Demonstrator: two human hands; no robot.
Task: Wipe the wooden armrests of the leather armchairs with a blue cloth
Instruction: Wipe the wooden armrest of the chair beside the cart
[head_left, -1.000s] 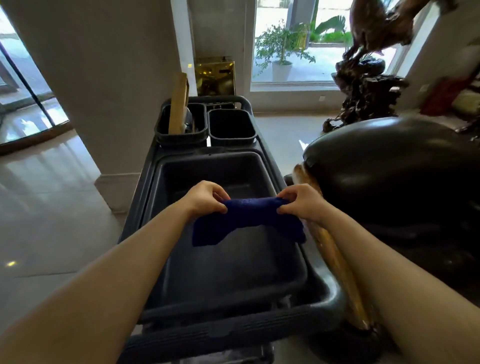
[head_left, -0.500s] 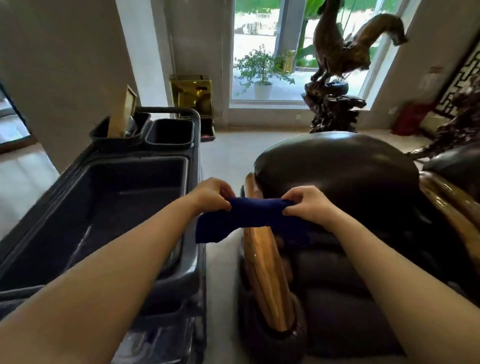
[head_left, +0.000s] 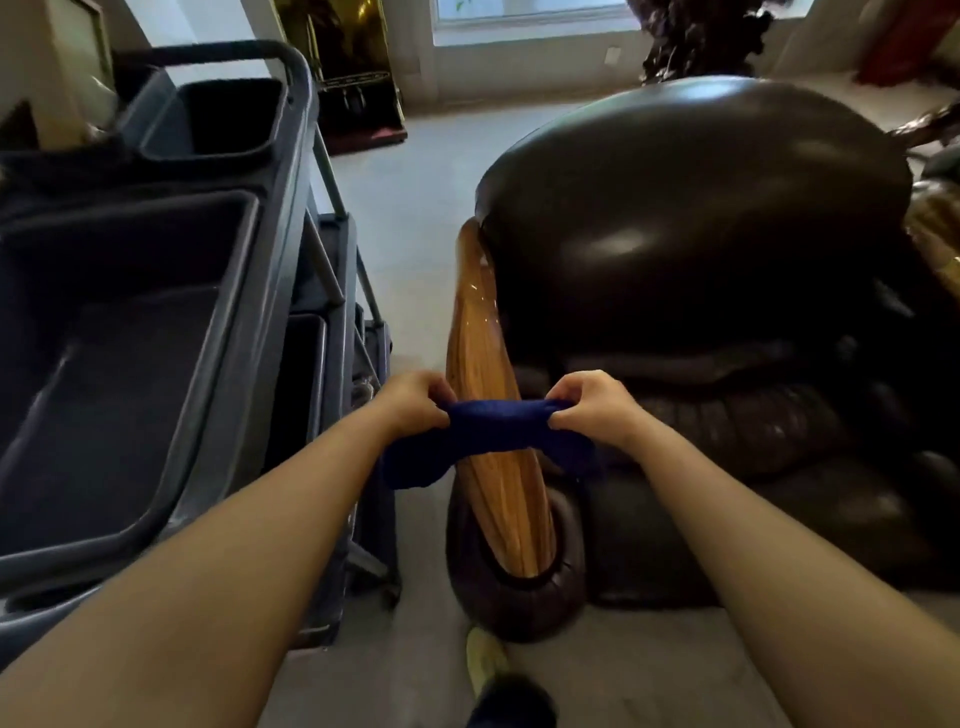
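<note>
We hold the folded dark-blue cloth stretched between both hands: left hand pinches its left end, right hand pinches its right end, fingers curled shut on the fabric. The cloth spans crosswise over the glossy striped wooden armrest of the dark-brown leather armchair; whether it is touching the wood, we cannot tell. Armrest's long axis runs away from us, between the hands, roughly equidistant from both. Judgement: the stroke should follow that axis. Grey plastic cleaning cart stands to the left.
</note>
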